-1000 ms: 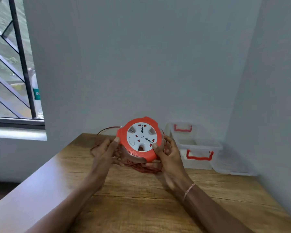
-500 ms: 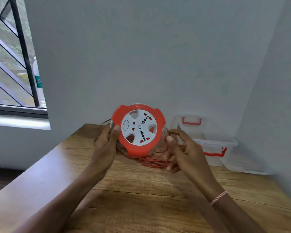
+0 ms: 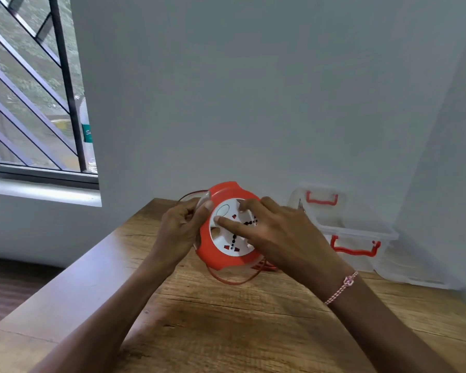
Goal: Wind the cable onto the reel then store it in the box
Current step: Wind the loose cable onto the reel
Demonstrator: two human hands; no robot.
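1. Reel (image 3: 209,255), orange rim w/ white socket face, was held up over the wooden table (image 3: 226,332), toward its far edge. The face was tilted toward the camera.
2. L hand (image 3: 182,232) gripped the reel's left edge. The thumb lay on the front of the rim & the fingers curled round behind it, a close hold on the reel.
3. R hand (image 3: 283,238) rested on the white face, fingers spread & mostly straight, wrapped round nothing. The index tip pressed near the face's upper left. Another fingertip sat at a recess near the top.
4. Cable (image 3: 226,281) was red.
   - One loose loop hung below the reel toward the table.
   - More strands lay bunched on the table under the R hand.
   - A thin arc showed behind the L hand.
   - Amt wound on the drum: couldn't tell, since the rim & hands hid it.
5. Box (image 3: 361,234), clear plastic w/ red handles, stood open on the table by the wall (image 3: 253,90). It was right of the reel & apart from it.
6. A clear flat lid (image 3: 414,275) lay just beside the box, on its right, in the corner.
7. A pink & white bracelet (image 3: 342,286) sat on the R wrist.
8. A window (image 3: 38,103) w/ dark slanted bars filled the upper left.
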